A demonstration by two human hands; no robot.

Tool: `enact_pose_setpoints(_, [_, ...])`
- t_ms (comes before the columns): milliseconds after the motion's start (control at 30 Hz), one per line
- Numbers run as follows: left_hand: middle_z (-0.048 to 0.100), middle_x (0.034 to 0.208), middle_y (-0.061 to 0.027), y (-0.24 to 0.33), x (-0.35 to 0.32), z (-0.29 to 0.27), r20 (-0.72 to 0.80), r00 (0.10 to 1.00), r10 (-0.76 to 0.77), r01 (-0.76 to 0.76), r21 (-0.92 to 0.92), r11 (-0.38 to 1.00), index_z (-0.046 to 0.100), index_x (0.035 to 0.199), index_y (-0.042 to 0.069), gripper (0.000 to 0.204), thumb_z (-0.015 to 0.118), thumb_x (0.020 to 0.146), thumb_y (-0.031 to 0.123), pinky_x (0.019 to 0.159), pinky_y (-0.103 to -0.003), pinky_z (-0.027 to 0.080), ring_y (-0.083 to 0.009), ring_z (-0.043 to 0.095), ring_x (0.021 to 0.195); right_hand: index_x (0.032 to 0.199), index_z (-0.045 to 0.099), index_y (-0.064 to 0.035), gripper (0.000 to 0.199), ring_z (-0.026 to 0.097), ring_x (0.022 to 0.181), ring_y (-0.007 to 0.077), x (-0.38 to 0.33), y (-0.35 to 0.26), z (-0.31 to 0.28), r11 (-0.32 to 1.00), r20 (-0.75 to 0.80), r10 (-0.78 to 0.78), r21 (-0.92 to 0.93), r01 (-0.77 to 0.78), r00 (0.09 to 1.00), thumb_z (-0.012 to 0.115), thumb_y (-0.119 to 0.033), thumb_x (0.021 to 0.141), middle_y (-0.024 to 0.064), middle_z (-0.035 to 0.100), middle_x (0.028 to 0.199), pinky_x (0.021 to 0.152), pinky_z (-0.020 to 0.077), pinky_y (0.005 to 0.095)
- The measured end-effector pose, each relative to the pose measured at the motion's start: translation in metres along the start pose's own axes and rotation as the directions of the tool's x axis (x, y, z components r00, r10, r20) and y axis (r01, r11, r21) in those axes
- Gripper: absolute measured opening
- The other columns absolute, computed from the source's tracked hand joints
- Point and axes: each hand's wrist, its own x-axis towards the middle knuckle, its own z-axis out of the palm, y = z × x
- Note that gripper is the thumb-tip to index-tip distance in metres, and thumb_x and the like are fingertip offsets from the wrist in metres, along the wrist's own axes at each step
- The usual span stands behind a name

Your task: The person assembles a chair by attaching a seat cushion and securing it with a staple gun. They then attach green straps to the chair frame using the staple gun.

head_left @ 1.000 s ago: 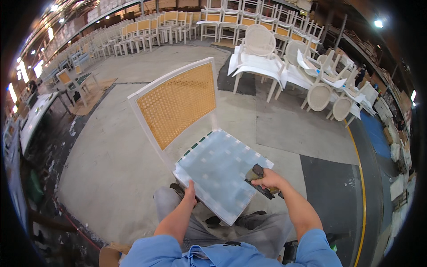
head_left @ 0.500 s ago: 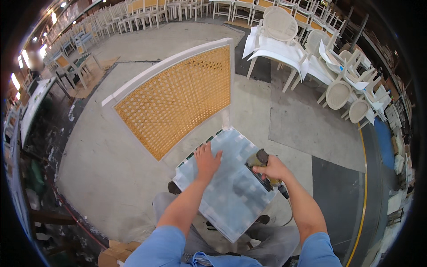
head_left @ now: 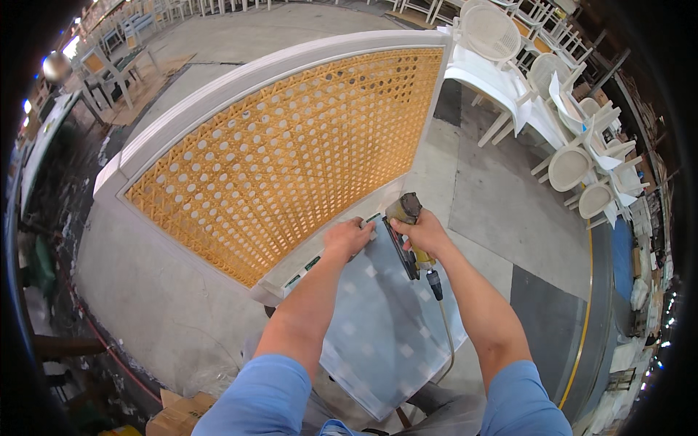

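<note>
Head view: I see a grey concrete floor (head_left: 502, 203) and stacked white chairs (head_left: 567, 138). My right hand (head_left: 425, 232) is clamped on a yellow stapler (head_left: 408, 232); left hand (head_left: 347, 237) presses flat, fingers apart, on the plastic-wrapped seat (head_left: 385, 327) below the cane back (head_left: 291, 152)

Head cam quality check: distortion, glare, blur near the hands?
Head view: strong fisheye, the white-framed woven cane chair back bows and black vignette rings the rim; lamp glare only at upper left; left hand, right hand and yellow pneumatic nail gun look sharp; shadows soft.
</note>
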Motion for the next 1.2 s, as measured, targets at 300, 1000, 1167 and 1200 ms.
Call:
enact_pose_setpoints(300, [0.063, 0.136, -0.0087, 0.009, 0.002, -0.003, 0.035, 0.998, -0.046, 0.048, -0.076, 0.996, 0.062, 0.136, 0.020, 0.064, 0.038, 0.097, 0.064, 0.103, -0.044, 0.046, -0.0288, 0.058, 0.127, 0.107, 0.067, -0.0036, 0.031, 0.060, 0.057, 0.0137, 0.021, 0.005, 0.005, 1.000, -0.016, -0.018, -0.025, 0.017, 1.000, 0.076, -0.027, 0.089, 0.0037, 0.067, 0.083, 0.050, 0.0513, 0.0294])
enact_pose_setpoints(1000, [0.054, 0.128, -0.0256, -0.075, -0.230, 0.064, -0.627, 0.590, -0.508, 0.085, -0.578, 0.812, 0.043, 0.139, 0.000, 0.068, 0.077, 0.083, 0.019, 0.099, -0.044, 0.043, -0.0391, 0.055, 0.116, 0.110, 0.061, -0.0082, 0.030, 0.056, 0.049, 0.0128, 0.002, 0.009, 0.013, 0.994, -0.025, -0.036, -0.101, 0.033, 0.999, 0.075, -0.022, 0.089, 0.0042, 0.066, 0.083, 0.041, 0.0432, 0.0280])
enact_pose_setpoints(1167, [0.049, 0.140, -0.0257, -0.135, -0.187, 0.044, -0.203, 0.631, -0.749, 0.136, -0.921, 0.364, 0.029, 0.153, 0.003, 0.087, 0.078, 0.084, 0.021, 0.105, -0.042, 0.043, -0.0367, 0.053, 0.126, 0.105, 0.066, -0.0086, 0.021, 0.054, 0.052, 0.0114, -0.058, -0.015, 0.104, 0.999, 0.176, -0.005, 0.042, -0.002, 0.984, 0.073, -0.024, 0.092, 0.0006, 0.068, 0.083, 0.043, 0.0429, 0.0268])
enact_pose_setpoints(1200, [0.049, 0.140, -0.0253, -0.137, -0.183, 0.047, -0.231, 0.627, -0.744, 0.127, -0.912, 0.390, 0.030, 0.152, 0.004, 0.086, 0.078, 0.084, 0.021, 0.103, -0.042, 0.044, -0.0357, 0.054, 0.124, 0.105, 0.066, -0.0084, 0.020, 0.054, 0.052, 0.0113, -0.069, -0.018, 0.115, 0.998, 0.224, -0.019, 0.068, 0.004, 0.974, 0.073, -0.023, 0.093, 0.0006, 0.068, 0.084, 0.043, 0.0433, 0.0269])
